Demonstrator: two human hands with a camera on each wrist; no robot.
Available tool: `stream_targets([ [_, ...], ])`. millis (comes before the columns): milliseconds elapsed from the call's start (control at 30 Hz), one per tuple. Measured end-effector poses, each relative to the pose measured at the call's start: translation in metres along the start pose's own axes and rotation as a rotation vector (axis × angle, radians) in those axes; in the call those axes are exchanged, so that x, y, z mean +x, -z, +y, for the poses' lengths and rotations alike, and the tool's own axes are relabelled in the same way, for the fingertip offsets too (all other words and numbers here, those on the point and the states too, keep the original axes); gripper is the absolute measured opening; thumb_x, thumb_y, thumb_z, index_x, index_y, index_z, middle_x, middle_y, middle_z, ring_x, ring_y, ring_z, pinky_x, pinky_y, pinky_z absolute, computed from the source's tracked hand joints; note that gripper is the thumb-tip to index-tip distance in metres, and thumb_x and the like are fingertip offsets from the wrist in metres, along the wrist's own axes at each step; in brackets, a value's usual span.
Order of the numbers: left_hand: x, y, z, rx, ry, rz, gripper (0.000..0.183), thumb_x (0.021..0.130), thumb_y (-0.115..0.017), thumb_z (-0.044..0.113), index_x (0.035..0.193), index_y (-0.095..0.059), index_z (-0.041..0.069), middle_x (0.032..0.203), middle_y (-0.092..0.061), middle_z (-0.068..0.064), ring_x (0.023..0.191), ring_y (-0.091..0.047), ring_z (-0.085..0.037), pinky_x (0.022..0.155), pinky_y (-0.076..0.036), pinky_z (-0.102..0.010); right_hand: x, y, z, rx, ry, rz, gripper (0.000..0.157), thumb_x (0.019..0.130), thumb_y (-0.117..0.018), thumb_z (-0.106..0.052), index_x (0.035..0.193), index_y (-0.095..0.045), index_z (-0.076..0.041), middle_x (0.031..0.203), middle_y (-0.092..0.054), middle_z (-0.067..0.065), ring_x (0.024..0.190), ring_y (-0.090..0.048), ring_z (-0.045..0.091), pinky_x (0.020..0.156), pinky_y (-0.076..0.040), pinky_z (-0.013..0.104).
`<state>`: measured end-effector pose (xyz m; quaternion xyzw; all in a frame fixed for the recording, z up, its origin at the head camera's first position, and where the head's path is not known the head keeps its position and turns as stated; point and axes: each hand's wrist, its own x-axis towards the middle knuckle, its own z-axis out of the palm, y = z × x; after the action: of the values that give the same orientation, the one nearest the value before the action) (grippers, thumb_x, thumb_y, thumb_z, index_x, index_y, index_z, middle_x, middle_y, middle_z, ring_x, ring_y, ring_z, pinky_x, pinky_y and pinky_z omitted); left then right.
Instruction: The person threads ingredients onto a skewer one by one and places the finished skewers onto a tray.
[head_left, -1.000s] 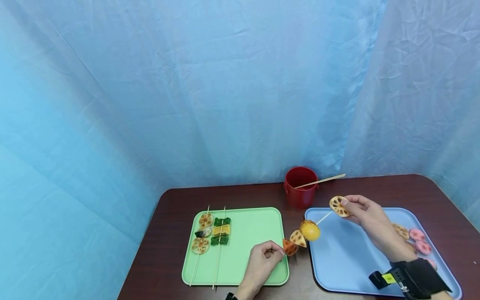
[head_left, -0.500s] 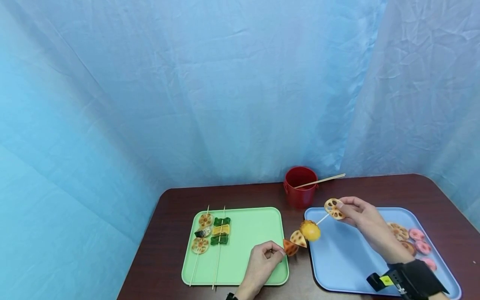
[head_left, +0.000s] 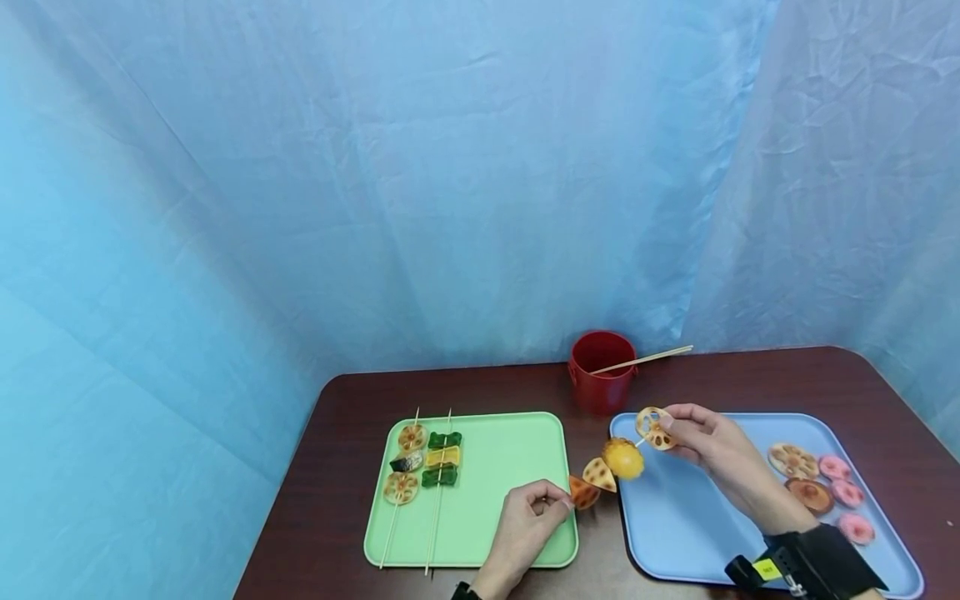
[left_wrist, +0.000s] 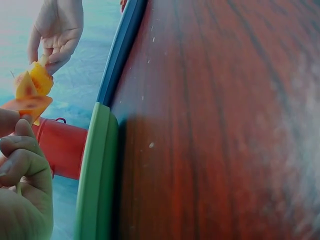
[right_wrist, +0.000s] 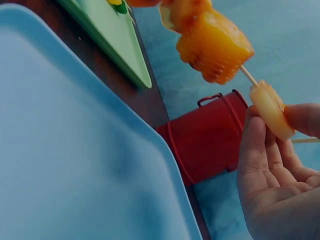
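My left hand (head_left: 525, 527), over the right side of the green tray (head_left: 495, 492), pinches a skewer beside a brown triangular piece (head_left: 584, 492). Past that piece the skewer bears a pale spotted triangle (head_left: 599, 475) and a yellow corn piece (head_left: 623, 458). Between thumb and fingers, my right hand (head_left: 712, 446) pinches a lotus root slice (head_left: 655, 428). In the right wrist view the slice (right_wrist: 271, 110) is on the skewer's tip, and a short bare length of stick (right_wrist: 248, 75) separates it from the corn. The left hand's fingers (left_wrist: 25, 155) curl under the brown triangle in the left wrist view.
Two loaded skewers (head_left: 441, 475) lie on the green tray's left side. The blue tray (head_left: 675, 533) bears another lotus slice (head_left: 793, 460), a brown round piece (head_left: 810, 496) and several pink rings (head_left: 847, 492). Behind stands a red bucket (head_left: 602, 387) with thin sticks (head_left: 652, 359) leaning out.
My right hand has moved left and slightly down, bringing the lotus slice along the skewer closer to the corn. My left hand has stayed almost still.
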<state>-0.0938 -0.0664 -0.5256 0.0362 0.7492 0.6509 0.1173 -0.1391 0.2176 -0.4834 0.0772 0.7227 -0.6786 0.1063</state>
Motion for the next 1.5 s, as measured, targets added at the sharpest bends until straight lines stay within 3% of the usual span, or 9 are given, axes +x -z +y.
stream_targets([
  [167, 0.0, 0.001, -0.001, -0.013, -0.015, -0.035, 0.011, 0.083, -0.069, 0.018, 0.085, -0.072, 0.008, 0.066, -0.062, 0.003, 0.051, -0.049, -0.005, 0.053, -0.038, -0.017, 0.0, -0.006, 0.001, 0.002, -0.042, -0.011, 0.061, 0.089, -0.064, -0.043, 0.126, -0.048, 0.004, 0.105, -0.062, 0.002, 0.09, -0.06, 0.013, 0.083, -0.052, 0.036],
  [333, 0.001, 0.002, -0.003, 0.012, -0.017, -0.046, 0.011, 0.085, -0.069, 0.02, 0.086, -0.072, 0.01, 0.067, -0.062, 0.002, 0.05, -0.047, -0.004, 0.05, -0.037, -0.017, -0.001, -0.009, 0.001, 0.009, -0.06, -0.017, 0.063, 0.089, -0.064, -0.043, 0.128, -0.049, 0.005, 0.106, -0.062, 0.003, 0.091, -0.06, 0.013, 0.085, -0.051, 0.037],
  [533, 0.004, 0.005, -0.003, 0.18, -0.098, 0.012, 0.012, 0.087, -0.068, 0.023, 0.087, -0.073, 0.013, 0.068, -0.063, 0.006, 0.052, -0.049, -0.001, 0.049, -0.038, -0.016, -0.001, -0.011, 0.001, 0.021, -0.05, -0.025, 0.064, 0.09, -0.063, -0.042, 0.129, -0.048, 0.006, 0.108, -0.061, 0.004, 0.093, -0.061, 0.013, 0.088, -0.05, 0.036],
  [733, 0.004, 0.004, 0.002, 0.146, -0.049, 0.037, 0.008, 0.086, -0.065, 0.017, 0.083, -0.071, 0.013, 0.072, -0.067, -0.001, 0.054, -0.051, -0.002, 0.054, -0.04, -0.017, -0.001, -0.016, 0.002, 0.036, -0.033, -0.035, 0.051, 0.09, -0.064, -0.039, 0.117, -0.054, 0.003, 0.104, -0.062, 0.003, 0.091, -0.061, 0.013, 0.087, -0.05, 0.037],
  [867, 0.003, 0.003, 0.002, 0.165, -0.058, 0.017, 0.005, 0.084, -0.062, 0.01, 0.084, -0.067, 0.01, 0.071, -0.062, 0.005, 0.051, -0.045, -0.001, 0.053, -0.038, -0.017, -0.002, -0.02, 0.002, 0.025, -0.028, -0.042, 0.045, 0.09, -0.065, -0.038, 0.109, -0.055, 0.001, 0.103, -0.061, 0.005, 0.09, -0.06, 0.013, 0.087, -0.05, 0.039],
  [1033, 0.003, 0.005, 0.0, 0.249, -0.092, -0.036, 0.004, 0.087, -0.062, 0.014, 0.087, -0.064, 0.011, 0.066, -0.058, 0.008, 0.052, -0.046, -0.001, 0.051, -0.038, -0.017, -0.001, -0.022, 0.001, 0.018, -0.031, -0.031, 0.045, 0.088, -0.066, -0.04, 0.106, -0.055, 0.0, 0.104, -0.059, 0.005, 0.091, -0.06, 0.013, 0.088, -0.049, 0.04],
  [1200, 0.003, 0.01, 0.002, 0.437, -0.201, -0.031, 0.006, 0.088, -0.065, 0.016, 0.082, -0.066, 0.016, 0.068, -0.064, 0.01, 0.057, -0.055, 0.002, 0.051, -0.043, -0.017, 0.0, -0.025, 0.0, 0.005, -0.02, -0.044, 0.054, 0.089, -0.064, -0.042, 0.116, -0.053, 0.004, 0.107, -0.058, 0.007, 0.093, -0.059, 0.014, 0.089, -0.049, 0.038],
  [1333, 0.003, 0.011, 0.005, 0.617, -0.306, 0.002, 0.009, 0.085, -0.071, 0.021, 0.076, -0.069, 0.021, 0.069, -0.061, 0.02, 0.06, -0.052, 0.007, 0.057, -0.043, -0.015, 0.001, -0.028, 0.0, 0.002, -0.005, -0.053, 0.064, 0.092, -0.059, -0.044, 0.128, -0.05, 0.008, 0.112, -0.059, 0.009, 0.095, -0.061, 0.014, 0.089, -0.05, 0.036],
  [1500, 0.0, 0.015, 0.001, 0.538, -0.266, 0.009, 0.008, 0.084, -0.073, 0.02, 0.077, -0.069, 0.019, 0.068, -0.061, 0.017, 0.057, -0.052, 0.006, 0.055, -0.044, -0.015, 0.003, -0.032, 0.0, 0.036, 0.004, -0.094, 0.069, 0.094, -0.055, -0.044, 0.135, -0.045, 0.01, 0.119, -0.058, 0.011, 0.098, -0.062, 0.014, 0.091, -0.048, 0.039],
])
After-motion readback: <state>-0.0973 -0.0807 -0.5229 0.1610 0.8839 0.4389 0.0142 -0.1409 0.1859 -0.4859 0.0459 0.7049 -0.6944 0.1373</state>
